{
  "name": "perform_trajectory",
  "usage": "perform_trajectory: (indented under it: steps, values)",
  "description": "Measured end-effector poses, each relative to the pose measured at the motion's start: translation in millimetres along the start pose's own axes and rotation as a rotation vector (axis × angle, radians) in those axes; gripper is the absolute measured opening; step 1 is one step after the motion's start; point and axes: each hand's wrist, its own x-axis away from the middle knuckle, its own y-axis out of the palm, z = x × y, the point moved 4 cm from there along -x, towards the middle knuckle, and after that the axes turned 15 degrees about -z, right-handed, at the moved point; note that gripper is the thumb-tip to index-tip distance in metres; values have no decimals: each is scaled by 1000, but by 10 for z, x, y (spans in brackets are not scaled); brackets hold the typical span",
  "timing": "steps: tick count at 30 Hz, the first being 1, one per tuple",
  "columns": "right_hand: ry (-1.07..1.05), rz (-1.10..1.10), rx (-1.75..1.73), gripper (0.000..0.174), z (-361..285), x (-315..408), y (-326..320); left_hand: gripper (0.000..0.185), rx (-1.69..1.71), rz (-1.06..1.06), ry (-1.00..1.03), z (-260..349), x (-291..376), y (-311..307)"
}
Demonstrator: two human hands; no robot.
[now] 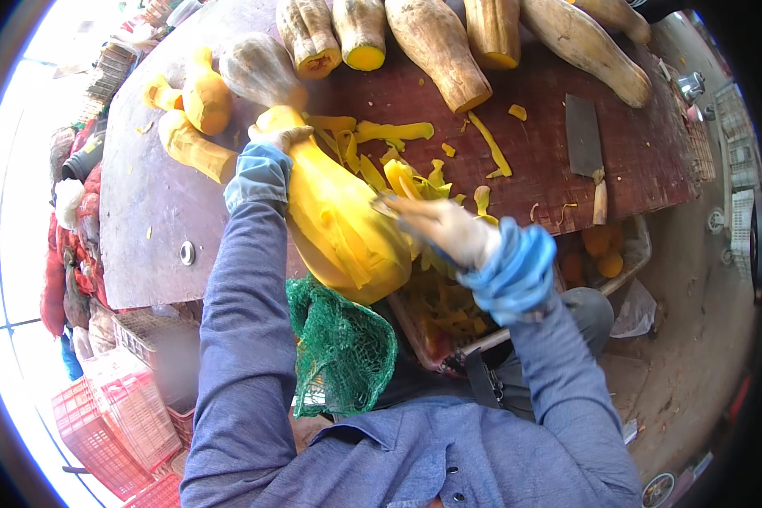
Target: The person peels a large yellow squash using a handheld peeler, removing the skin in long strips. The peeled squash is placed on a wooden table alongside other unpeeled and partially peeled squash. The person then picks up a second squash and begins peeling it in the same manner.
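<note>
A large pumpkin [336, 222], mostly peeled and bright yellow, lies tilted across the table's near edge, its narrow end away from me. My left hand [280, 136], in a pale glove with a blue cuff, grips that narrow end. Over the pumpkin's right side is my right hand [451, 232], gloved and blurred, closed around a peeler [387, 206] whose exact form is unclear. Yellow peel strips [394, 131] are scattered beyond the pumpkin. Peeled pieces [206, 95] rest at the left, and unpeeled squashes [438, 51] line the far side.
A cleaver [583, 136] lies at the right of the wooden table [152, 254]. Below the near edge are a crate of peelings [419, 343], another crate with orange pieces [638, 254] and green netting [343, 349]. Red crates [114, 419] stand at lower left.
</note>
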Motion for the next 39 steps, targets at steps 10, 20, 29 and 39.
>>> perform_trajectory:
  steps: [10,20,29,39]
  values:
    - [21,10,217,41,122,-103,34,126,-70,-59,-65,216,462,-97]
    - [212,39,-150,43,-269,858,370,120,67,-21,6,273,574,-33]
    - [189,-120,427,42,-435,-775,-290,130,-45,-10,4,137,179,-33]
    - [42,127,48,45,-254,1041,823,130,97,-49,-20,254,578,-70]
